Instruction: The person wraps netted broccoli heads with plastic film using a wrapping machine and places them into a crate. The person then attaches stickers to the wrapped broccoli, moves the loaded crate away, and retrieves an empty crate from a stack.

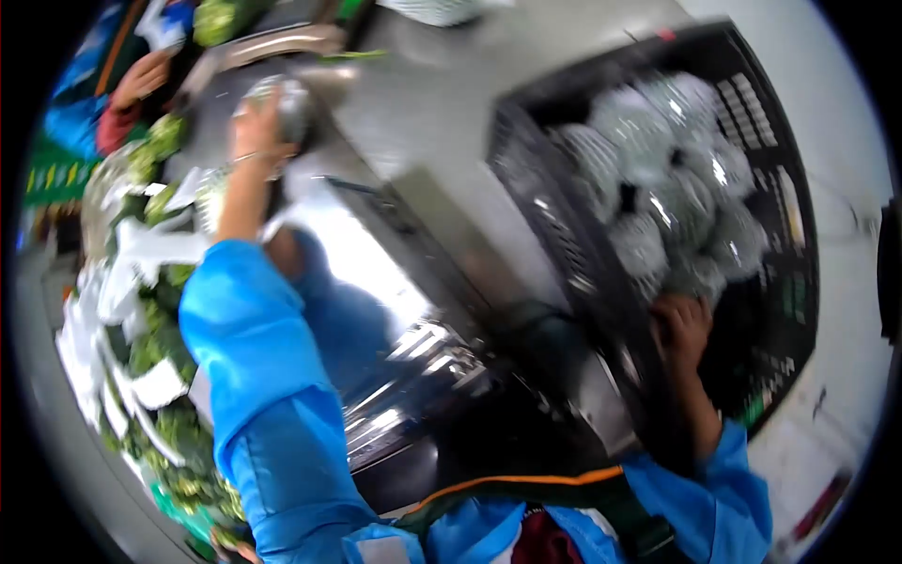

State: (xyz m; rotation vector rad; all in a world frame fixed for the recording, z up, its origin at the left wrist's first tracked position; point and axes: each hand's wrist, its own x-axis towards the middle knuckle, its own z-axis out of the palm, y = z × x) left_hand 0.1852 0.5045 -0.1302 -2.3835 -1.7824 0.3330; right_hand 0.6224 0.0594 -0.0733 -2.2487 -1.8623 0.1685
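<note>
The left hand (261, 130) is clasping a pale, round, plastic-wrapped bundle (293, 105); within a black plastic crate (785, 310), the right hand (684, 327) is touching similar bundles (678, 202), its grip unclear

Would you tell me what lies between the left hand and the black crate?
The head view shows wrapped produce under the left hand, then a metal edge, then bare steel tabletop before the black crate.

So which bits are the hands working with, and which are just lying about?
In use:
- film-wrapped bundle, under the left hand
- black crate, right hand inside it
- wrapped produce in netting, beside that hand

Lying about, by the look of it:
- green vegetables with white strips
- green stalk
- white netted item, top edge
</note>
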